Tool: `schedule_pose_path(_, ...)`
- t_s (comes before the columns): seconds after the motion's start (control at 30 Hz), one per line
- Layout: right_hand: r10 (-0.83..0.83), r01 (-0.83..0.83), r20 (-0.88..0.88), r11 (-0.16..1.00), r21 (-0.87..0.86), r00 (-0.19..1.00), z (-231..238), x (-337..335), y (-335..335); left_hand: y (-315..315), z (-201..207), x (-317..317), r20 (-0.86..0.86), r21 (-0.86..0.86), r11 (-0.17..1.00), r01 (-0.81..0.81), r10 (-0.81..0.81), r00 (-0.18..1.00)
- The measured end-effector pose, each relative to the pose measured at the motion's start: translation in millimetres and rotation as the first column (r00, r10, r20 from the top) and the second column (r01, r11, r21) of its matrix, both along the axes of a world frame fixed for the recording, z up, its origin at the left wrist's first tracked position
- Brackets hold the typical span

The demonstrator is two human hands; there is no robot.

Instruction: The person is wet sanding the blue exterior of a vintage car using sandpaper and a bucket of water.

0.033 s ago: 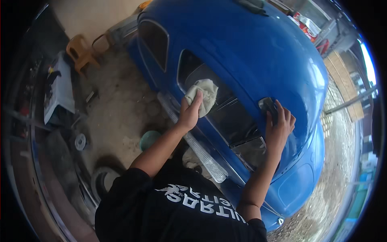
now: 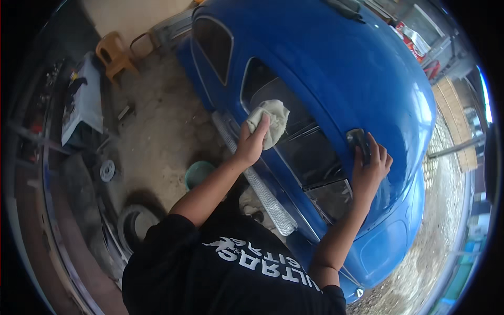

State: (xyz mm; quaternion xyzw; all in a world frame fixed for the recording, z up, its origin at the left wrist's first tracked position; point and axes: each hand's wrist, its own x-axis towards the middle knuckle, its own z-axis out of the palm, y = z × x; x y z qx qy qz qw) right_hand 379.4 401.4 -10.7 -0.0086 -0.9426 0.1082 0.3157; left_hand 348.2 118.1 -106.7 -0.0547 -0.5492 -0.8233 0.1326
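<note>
My left hand [image 2: 252, 143] is closed round a bunched pale grey-green cloth [image 2: 274, 123], held up in front of the side window [image 2: 310, 157] of a blue rounded car [image 2: 336, 68]. My right hand [image 2: 371, 167] grips a dark, rounded block [image 2: 358, 143] against the blue paint above the front part of that window. The block's exact kind is not clear, and my fingers hide part of it. Another dark, crumpled thing [image 2: 345, 9] lies on the roof at the upper edge.
Along the car's near side runs a patterned metal running board [image 2: 268, 202]. A green bucket [image 2: 198, 175] and a tyre [image 2: 131, 226] stand on the floor to the left. Farther off are an orange plastic chair [image 2: 115, 55] and a white panel [image 2: 86, 102]. Wooden boards [image 2: 458, 123] stand at the right.
The whole view has shifted slightly, so the car sits a little farther right. Both hands keep their holds, and the block shows at nearly the same spot on the paint.
</note>
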Motion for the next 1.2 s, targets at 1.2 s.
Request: schedule_pose_path(1.2,0.648,0.086,0.578,0.626,-0.775,0.496,-363.7,42.2,-396.6,-381.9,-221.0,203.5,0.608,0.230,0.927,-0.295,0.100,0.788)
